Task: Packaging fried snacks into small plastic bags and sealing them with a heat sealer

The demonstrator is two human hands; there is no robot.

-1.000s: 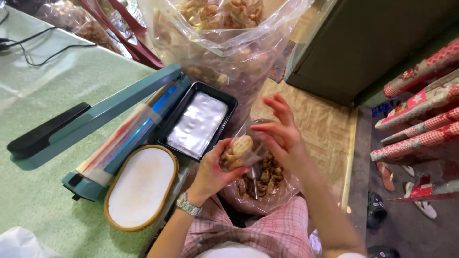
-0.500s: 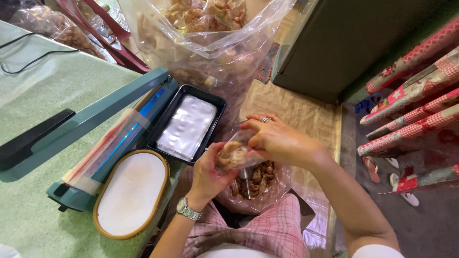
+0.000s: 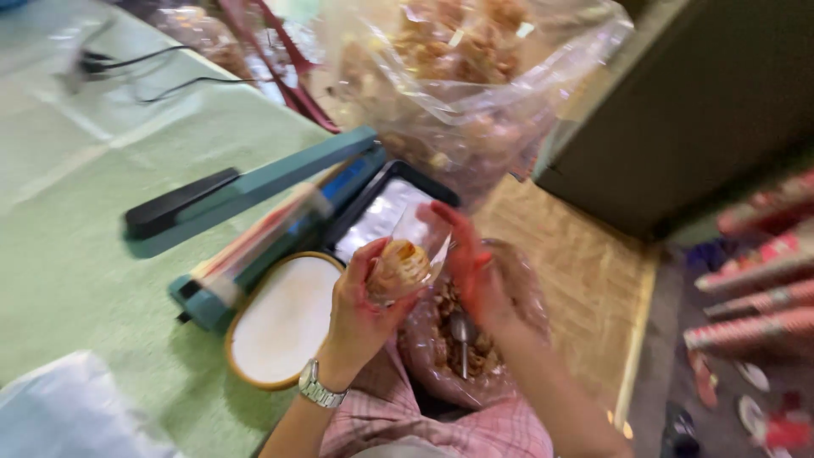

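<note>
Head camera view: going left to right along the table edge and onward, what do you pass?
Black handle of the teal heat sealer → oval white-topped board → left hand holding a small filled bag → right hand → woven mat.

We see a small clear plastic bag (image 3: pixel 405 265) packed with pale brown fried snack pieces, its lower part rounded and full. Its open mouth stands upward and slightly tilted, the loose film rising above the filling. It sits off the desk, above the lap, cupped from below by the left hand (image 3: pixel 360 307) and touched at its top edge by the right hand (image 3: pixel 471 270).
</note>
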